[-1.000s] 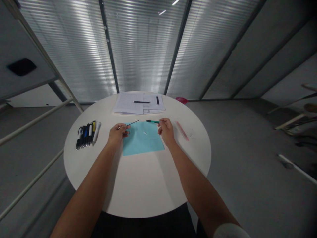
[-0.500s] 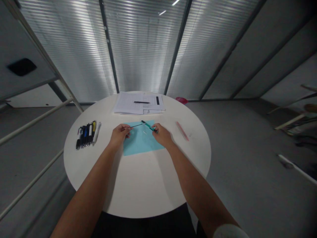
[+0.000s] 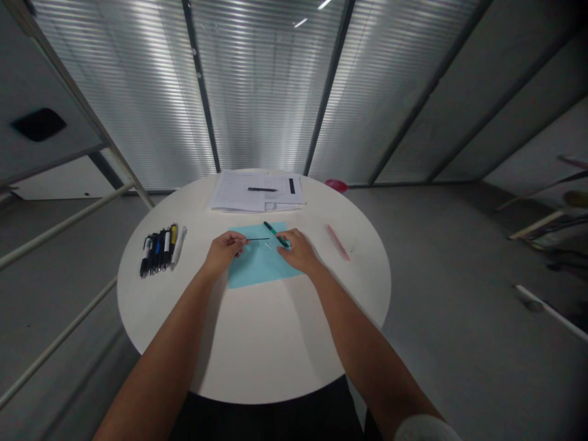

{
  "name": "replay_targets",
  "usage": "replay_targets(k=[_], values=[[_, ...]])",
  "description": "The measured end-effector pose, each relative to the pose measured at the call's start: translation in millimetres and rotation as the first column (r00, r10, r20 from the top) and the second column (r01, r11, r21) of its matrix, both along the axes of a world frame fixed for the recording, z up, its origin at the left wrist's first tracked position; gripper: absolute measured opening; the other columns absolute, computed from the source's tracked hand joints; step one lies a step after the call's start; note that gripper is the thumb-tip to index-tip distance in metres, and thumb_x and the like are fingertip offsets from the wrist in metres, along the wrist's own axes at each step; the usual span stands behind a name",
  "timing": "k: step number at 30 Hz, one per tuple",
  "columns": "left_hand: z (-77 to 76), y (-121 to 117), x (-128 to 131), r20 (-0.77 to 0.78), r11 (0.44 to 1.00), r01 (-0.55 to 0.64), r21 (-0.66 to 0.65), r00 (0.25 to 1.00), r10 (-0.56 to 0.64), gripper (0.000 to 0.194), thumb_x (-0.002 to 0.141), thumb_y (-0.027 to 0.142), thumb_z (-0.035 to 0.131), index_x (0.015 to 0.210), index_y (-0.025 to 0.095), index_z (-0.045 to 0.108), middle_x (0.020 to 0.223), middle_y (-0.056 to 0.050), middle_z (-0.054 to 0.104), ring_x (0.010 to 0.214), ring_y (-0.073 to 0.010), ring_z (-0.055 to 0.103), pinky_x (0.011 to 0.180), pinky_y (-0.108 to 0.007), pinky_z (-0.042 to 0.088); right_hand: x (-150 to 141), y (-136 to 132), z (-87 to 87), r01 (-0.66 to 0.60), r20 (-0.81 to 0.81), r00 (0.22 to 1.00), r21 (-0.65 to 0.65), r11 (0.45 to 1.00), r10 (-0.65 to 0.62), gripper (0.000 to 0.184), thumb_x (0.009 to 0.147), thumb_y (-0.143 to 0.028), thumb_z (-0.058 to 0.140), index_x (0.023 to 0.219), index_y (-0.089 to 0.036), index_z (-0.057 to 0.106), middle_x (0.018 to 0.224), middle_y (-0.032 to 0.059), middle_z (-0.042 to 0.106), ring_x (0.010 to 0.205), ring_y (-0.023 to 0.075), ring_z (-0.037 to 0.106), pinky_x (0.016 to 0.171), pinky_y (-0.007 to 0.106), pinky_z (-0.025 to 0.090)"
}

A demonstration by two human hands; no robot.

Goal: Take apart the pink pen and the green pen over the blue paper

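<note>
The left hand (image 3: pixel 223 252), closed in a pinch on a thin black rod (image 3: pixel 257 239), and the right hand (image 3: pixel 299 252), pinching a green pen (image 3: pixel 274 233), have drawn closer together above the blue paper sheet (image 3: pixel 257 269) on the white tabletop (image 3: pixel 257 343)

Bright light is pouring through a slatted glass wall (image 3: pixel 271 86) at 12 o'clock, soft shadows are falling toward 6 o'clock across a round white table (image 3: pixel 257 361), and wide-lens distortion is bending the darkening edges.
</note>
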State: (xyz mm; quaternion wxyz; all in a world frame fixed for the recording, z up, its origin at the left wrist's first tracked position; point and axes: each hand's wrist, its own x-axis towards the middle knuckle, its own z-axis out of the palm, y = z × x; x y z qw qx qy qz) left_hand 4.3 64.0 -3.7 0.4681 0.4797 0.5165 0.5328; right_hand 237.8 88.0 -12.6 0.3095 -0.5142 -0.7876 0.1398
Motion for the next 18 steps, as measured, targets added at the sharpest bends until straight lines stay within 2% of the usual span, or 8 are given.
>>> replay_targets(k=[3, 6, 9, 14, 18], values=[[0.3, -0.1, 0.2, -0.025, 1.000, 0.012, -0.004, 1.000, -0.012, 0.025, 0.063, 0.033, 0.078, 0.077, 0.015, 0.068, 0.077, -0.008, 0.071, 0.058, -0.0132, 0.056, 0.054, -0.026, 0.043, -0.5, 2.1, -0.6, -0.082, 0.024, 0.996, 0.047, 0.996, 0.081, 0.028, 0.080, -0.027, 0.068, 0.108, -0.026, 0.069, 0.099, 0.0049, 0.063, 0.095, 0.0189, 0.056, 0.093, 0.035, 0.041], [1.1, -0.6, 0.4, -0.033, 1.000, 0.014, -0.007, 0.999, -0.015, 0.025, 0.063, 0.032, 0.077, 0.079, 0.015, 0.068, 0.077, -0.008, 0.071, 0.058, -0.0135, 0.056, 0.055, -0.026, 0.044, -1.4, 4.4, -1.5, -0.120, 0.004, 0.993, 0.058, 0.991, 0.120, 0.015, 0.083, -0.035, 0.067, 0.093, -0.025, 0.073, 0.092, 0.0043, 0.066, 0.091, 0.0188, 0.057, 0.091, 0.035, 0.039], [3.1, -2.0, 0.8, -0.007, 1.000, 0.016, 0.000, 1.000, -0.016, 0.024, 0.063, 0.032, 0.078, 0.078, 0.015, 0.069, 0.078, -0.009, 0.071, 0.058, -0.0133, 0.056, 0.055, -0.026, 0.043, -2.3, 5.8, -2.1, -0.148, -0.111, 0.982, 0.024, 0.989, 0.150, 0.018, 0.087, -0.039, 0.062, 0.083, -0.026, 0.074, 0.085, 0.0022, 0.068, 0.084, 0.0165, 0.058, 0.086, 0.032, 0.040], [5.7, -4.0, 1.6, 0.026, 1.000, 0.015, 0.010, 1.000, -0.015, 0.021, 0.065, 0.030, 0.076, 0.077, 0.015, 0.068, 0.080, -0.009, 0.071, 0.058, -0.0130, 0.056, 0.054, -0.026, 0.042, -2.4, 6.1, 0.0, -0.150, -0.365, 0.923, -0.046, 0.988, 0.124, 0.023, 0.087, -0.041, 0.059, 0.081, -0.023, 0.073, 0.077, 0.0001, 0.065, 0.077, 0.0146, 0.059, 0.076, 0.028, 0.043], [5.3, -3.7, 1.7, 0.002, 1.000, 0.014, 0.018, 1.000, -0.014, 0.019, 0.067, 0.030, 0.074, 0.076, 0.015, 0.068, 0.080, -0.010, 0.071, 0.058, -0.0128, 0.055, 0.053, -0.026, 0.042, -2.1, 5.7, 2.1, -0.156, -0.441, 0.892, -0.085, 0.984, 0.103, 0.024, 0.085, -0.042, 0.060, 0.081, -0.023, 0.073, 0.073, -0.0007, 0.063, 0.073, 0.0142, 0.058, 0.074, 0.028, 0.043]])
